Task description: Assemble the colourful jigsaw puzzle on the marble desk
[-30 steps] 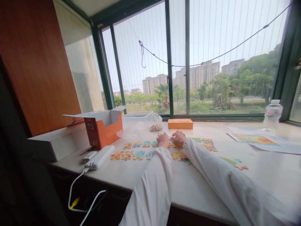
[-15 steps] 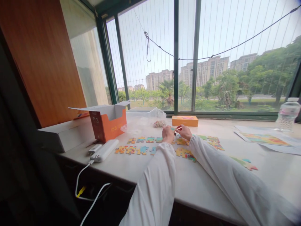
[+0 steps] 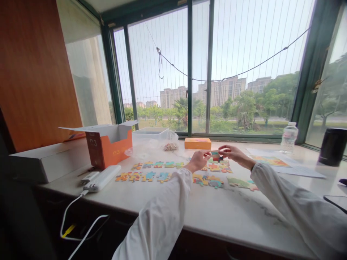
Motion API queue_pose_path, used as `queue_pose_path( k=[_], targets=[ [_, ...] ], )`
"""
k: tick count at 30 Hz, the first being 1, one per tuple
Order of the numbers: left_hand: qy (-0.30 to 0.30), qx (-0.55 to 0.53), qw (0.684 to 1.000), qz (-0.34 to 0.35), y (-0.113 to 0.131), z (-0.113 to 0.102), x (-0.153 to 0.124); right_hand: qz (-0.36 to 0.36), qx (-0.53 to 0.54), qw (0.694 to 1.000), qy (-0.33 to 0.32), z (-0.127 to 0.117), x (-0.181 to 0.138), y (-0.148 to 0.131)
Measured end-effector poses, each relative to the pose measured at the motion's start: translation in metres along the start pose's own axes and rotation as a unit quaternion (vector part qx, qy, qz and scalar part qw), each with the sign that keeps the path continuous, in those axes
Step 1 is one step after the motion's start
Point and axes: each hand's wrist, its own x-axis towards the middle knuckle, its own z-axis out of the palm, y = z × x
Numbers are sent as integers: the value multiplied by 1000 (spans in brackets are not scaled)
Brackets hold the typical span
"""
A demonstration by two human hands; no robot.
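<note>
Between my two hands a small group of joined jigsaw puzzle pieces [image 3: 216,156], teal and red with a dark part, is held up over the table. My left hand [image 3: 198,160] pinches its left side, and my right hand [image 3: 235,155] grips the right side with fingers and thumb. Below and to the left, puzzle pieces [image 3: 149,176] lie in two rows. Joined puzzle pieces [image 3: 208,180] in orange and blue lie under my hands. A green joined strip [image 3: 240,182] rests below my right hand.
At the left stand an orange box [image 3: 112,148] and a white power bank [image 3: 102,178] with its cable. An orange carton [image 3: 197,143] sits by the window. To the right are a printed picture sheet [image 3: 271,161], a water bottle [image 3: 289,138] and a black cylinder [image 3: 334,147].
The view has turned to the right. My hands have moved apart and rightward, lifting joined puzzle pieces that now show between them.
</note>
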Motion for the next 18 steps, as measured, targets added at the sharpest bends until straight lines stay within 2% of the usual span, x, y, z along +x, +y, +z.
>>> queue_pose_path(
  k=[5,9,13,18],
  targets=[
    [-72,22,993,85,26,21,-12,59,-48,995,-58,-75,-62,26],
    [-131,66,973,180,43,30,-21,122,-32,989,-70,-120,-93,42],
    [-168,89,956,223,54,39,-27,149,-61,982,-102,-137,-106,37],
    [-211,102,948,215,56,44,-31,174,-97,969,-147,-135,-106,30]
  ],
)
